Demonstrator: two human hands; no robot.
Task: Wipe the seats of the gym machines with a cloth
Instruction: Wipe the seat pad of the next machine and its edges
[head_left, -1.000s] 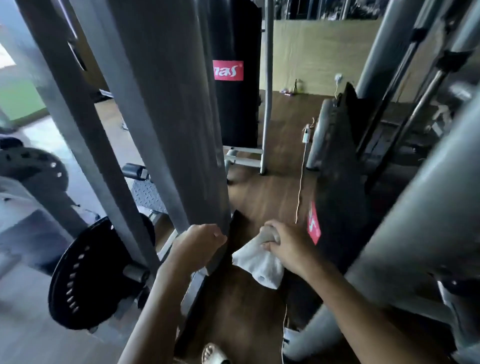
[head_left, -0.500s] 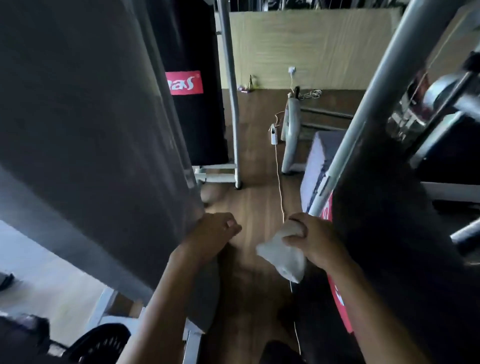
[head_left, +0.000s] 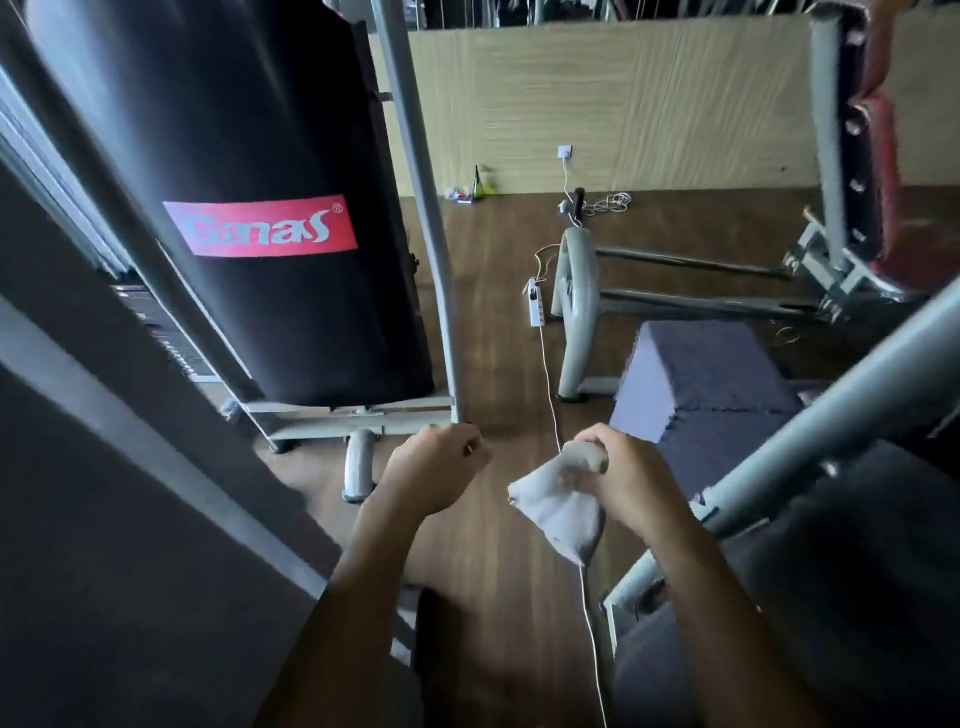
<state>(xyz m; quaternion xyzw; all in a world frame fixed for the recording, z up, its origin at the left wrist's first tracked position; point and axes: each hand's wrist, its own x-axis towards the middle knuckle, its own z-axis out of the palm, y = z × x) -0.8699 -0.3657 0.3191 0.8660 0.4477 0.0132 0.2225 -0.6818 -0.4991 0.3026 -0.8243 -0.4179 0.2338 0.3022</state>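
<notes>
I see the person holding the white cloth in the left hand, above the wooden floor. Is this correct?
Not quite: the head view shows the white cloth gripped in the right hand, above the wooden floor. The left hand is curled, with nothing visible in it.

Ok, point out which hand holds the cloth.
The right hand: it grips the white cloth; the left hand is a fist with no cloth.
</notes>
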